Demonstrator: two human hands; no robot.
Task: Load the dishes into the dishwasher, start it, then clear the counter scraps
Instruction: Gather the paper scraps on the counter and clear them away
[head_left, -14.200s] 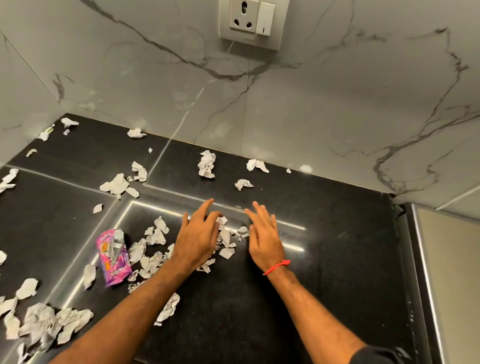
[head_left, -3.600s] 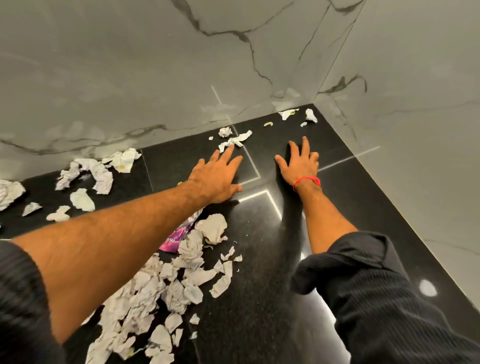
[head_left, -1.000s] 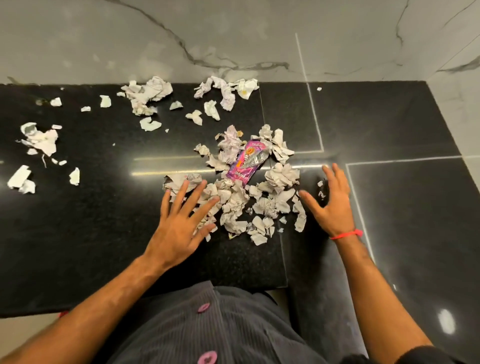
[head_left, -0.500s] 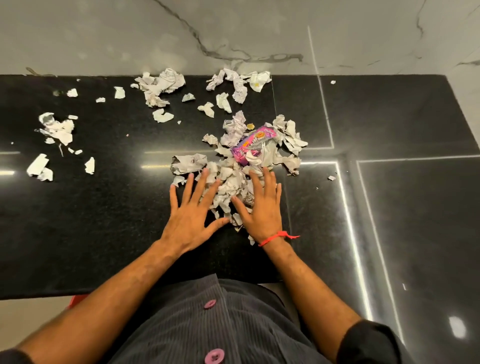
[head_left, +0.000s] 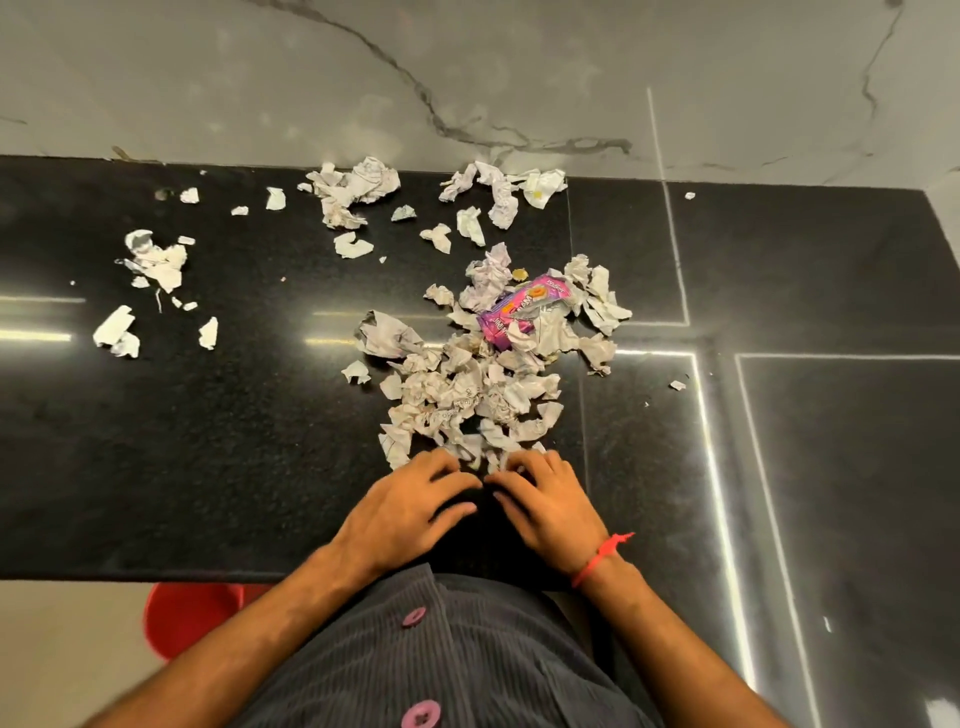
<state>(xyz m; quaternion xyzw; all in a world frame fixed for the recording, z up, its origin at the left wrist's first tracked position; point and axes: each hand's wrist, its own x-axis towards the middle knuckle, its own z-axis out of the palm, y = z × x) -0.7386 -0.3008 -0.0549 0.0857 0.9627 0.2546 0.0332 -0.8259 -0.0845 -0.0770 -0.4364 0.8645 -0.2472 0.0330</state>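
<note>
Both hands sit side by side at the near end of the main pile of paper scraps (head_left: 467, 400), close to the near edge of the black surface (head_left: 208, 467). The left hand (head_left: 410, 512) and the right hand (head_left: 550, 506) lie palm down with their fingers bent and the tips at the nearest pieces. Motion blur hides whether any paper is actually pinched, so I cannot tell if they grip or only rake. The placement looks like a drag toward the edge: fingers hooked behind the nearest scraps, wrists already at the lip.

A red bin (head_left: 192, 621) shows below the near edge, to the left of the person's body, so it is probably the target. It sits left of the pile rather than straight under it, and scraps pulled directly back would likely land on the dark shirt (head_left: 467, 665) or the floor.

A pink wrapper (head_left: 519, 312) lies in the far half of the pile, partly under crumpled paper. Beyond it, 2 smaller far clusters (head_left: 353, 195) rest against the marble wall (head_left: 467, 78), and a left group (head_left: 150, 260) lies well apart from the pile. Stray bits (head_left: 677, 385) sit to the right near the seam. None of these are within the hands' present reach, so this part of the task is far from finished.
</note>
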